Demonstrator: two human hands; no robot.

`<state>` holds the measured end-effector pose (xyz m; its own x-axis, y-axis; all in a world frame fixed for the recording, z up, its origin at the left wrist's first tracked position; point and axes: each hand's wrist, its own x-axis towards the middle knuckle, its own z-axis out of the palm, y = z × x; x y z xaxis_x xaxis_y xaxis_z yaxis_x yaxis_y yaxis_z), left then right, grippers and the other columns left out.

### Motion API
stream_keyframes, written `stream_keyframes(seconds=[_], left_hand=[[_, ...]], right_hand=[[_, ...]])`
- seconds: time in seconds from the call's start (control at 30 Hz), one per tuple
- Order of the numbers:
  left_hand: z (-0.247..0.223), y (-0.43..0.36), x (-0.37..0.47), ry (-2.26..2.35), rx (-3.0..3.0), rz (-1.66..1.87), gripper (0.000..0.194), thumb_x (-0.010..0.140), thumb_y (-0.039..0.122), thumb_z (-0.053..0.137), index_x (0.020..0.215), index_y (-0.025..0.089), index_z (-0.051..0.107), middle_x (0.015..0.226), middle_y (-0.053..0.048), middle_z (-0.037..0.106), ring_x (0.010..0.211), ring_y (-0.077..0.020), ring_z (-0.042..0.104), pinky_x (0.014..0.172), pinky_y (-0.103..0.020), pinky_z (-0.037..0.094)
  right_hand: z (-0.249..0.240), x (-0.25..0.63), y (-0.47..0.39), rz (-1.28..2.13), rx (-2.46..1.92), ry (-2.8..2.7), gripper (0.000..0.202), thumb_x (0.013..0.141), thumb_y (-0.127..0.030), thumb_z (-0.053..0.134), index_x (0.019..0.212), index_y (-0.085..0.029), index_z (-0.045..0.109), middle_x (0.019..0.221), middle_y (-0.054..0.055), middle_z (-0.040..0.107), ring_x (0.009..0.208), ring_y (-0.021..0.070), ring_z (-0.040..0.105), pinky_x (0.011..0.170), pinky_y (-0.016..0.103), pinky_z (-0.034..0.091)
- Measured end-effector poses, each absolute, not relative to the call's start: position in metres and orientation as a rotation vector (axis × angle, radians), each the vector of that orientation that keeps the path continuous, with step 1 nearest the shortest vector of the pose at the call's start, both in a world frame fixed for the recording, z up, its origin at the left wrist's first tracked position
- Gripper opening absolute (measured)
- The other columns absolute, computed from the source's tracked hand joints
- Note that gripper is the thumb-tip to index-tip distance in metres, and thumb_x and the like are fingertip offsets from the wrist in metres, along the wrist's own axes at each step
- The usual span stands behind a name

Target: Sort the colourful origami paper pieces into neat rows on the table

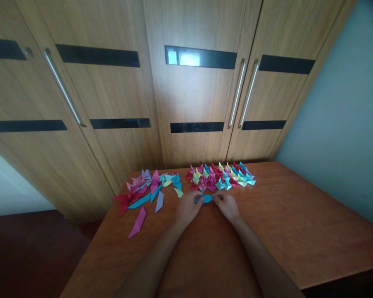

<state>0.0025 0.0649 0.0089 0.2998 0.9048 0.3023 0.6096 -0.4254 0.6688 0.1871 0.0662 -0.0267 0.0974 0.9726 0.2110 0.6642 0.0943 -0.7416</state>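
Observation:
A blue folded paper piece (207, 199) lies between my two hands, just above or on the table. My left hand (189, 205) pinches its left end, fingers closed. At its right end my right hand (225, 203) has thumb and fingers pressed together on the paper. Right behind my hands are rows of pointed origami pieces (211, 179) in pink, red, yellow and blue. To the left is a loose heap of flat folded paper pieces (142, 186), with a magenta folded piece (138, 223) apart from it, nearer me.
The brown wooden table (286, 219) reaches back to a wooden wardrobe (192, 95) with long metal handles. A pale blue wall (338, 136) stands at the right. The table's left edge drops to a dark floor (34, 248).

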Motion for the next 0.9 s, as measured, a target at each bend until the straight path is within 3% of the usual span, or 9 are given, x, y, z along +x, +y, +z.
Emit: stream_keyframes(seconds=[0.17, 0.5, 0.9], left_hand=[[0.006, 0.068, 0.001, 1.367, 2.134, 0.938, 0.017, 0.081, 0.023, 0.055, 0.092, 0.020, 0.067, 0.086, -0.003, 0.070, 0.079, -0.0176, 0.063, 0.073, -0.026, 0.044], [0.007, 0.077, 0.005, 1.402, 2.179, 0.914, 0.016, 0.082, 0.024, 0.055, 0.089, 0.021, 0.068, 0.085, -0.002, 0.070, 0.079, -0.0171, 0.063, 0.070, -0.025, 0.043], [0.004, 0.077, 0.007, 1.436, 2.181, 0.909, 0.018, 0.083, 0.026, 0.055, 0.094, 0.021, 0.068, 0.086, -0.002, 0.071, 0.079, -0.0171, 0.063, 0.070, -0.025, 0.043]], right_hand=[[-0.023, 0.196, 0.063, 0.504, -1.708, -1.607, 0.036, 0.085, -0.045, 0.041, 0.072, -0.021, 0.064, 0.067, 0.002, 0.065, 0.067, 0.0163, 0.061, 0.063, 0.023, 0.040], [-0.017, 0.210, 0.051, 0.414, -2.140, -1.669, 0.029, 0.086, -0.041, 0.045, 0.081, -0.023, 0.067, 0.085, 0.006, 0.070, 0.084, 0.0210, 0.064, 0.061, 0.025, 0.037], [-0.014, 0.205, 0.049, 0.397, -2.191, -1.700, 0.031, 0.086, -0.043, 0.042, 0.083, -0.024, 0.067, 0.087, 0.006, 0.069, 0.084, 0.0213, 0.064, 0.061, 0.025, 0.038]])
